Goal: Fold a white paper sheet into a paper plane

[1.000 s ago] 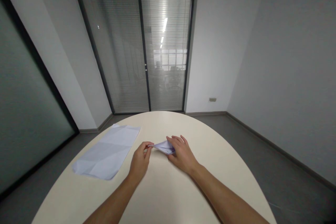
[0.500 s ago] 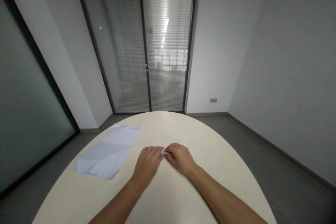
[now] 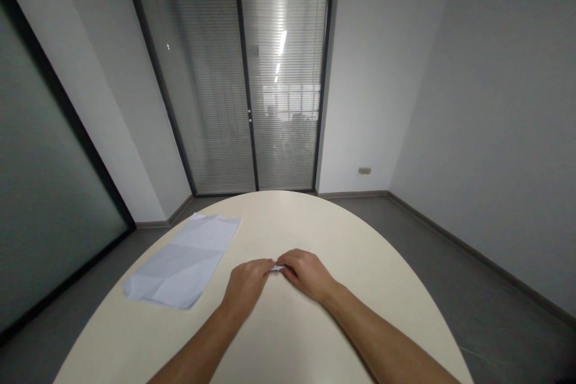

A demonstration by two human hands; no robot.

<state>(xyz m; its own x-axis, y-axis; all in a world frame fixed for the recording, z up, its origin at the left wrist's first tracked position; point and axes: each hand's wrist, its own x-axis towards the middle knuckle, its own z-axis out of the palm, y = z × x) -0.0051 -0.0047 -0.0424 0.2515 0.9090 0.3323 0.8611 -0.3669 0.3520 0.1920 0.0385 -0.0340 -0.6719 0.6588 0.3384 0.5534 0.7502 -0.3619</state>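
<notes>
Between my two hands is a small, narrow piece of folded white paper (image 3: 276, 267), mostly covered by the fingers. My left hand (image 3: 247, 285) is closed in a pinch on its left end. The right end sits in the bent fingers and thumb of my right hand (image 3: 306, 275), also closed. Both hands are close together over the middle of the round cream table (image 3: 346, 240). To the left of my left hand lies a large white sheet of paper (image 3: 184, 264), flat and creased, touched by neither hand.
The table's curved edge runs round the far side and both flanks, with grey floor (image 3: 450, 270) beyond. Behind it stand glazed doors with blinds (image 3: 202, 102) and a white wall with a socket (image 3: 364, 171). A frosted glass panel (image 3: 49, 180) is on the left.
My left hand has moved slightly down and left, its fingers now straighter across the piece. The strip between the hands, tilted before, is now nearly level and shows a pale face.
</notes>
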